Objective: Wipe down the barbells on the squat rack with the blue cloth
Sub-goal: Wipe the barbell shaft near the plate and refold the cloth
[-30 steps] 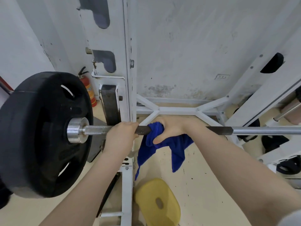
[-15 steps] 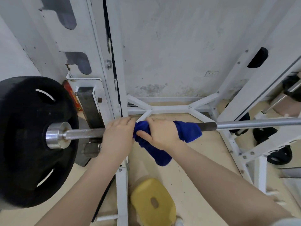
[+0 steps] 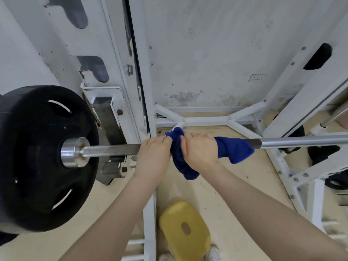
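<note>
Right hand (image 3: 200, 150) grip wraps blue cloth (image 3: 233, 150) around barbell (image 3: 301, 140). Left hand (image 3: 153, 155) grips bare bar, touching the cloth's bunched end.

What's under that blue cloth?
The barbell runs under the blue cloth, which the right hand grips around it. The covered stretch of bar is hidden.

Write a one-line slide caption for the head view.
Right hand wraps blue cloth around barbell; left hand grips bar beside it.
</note>
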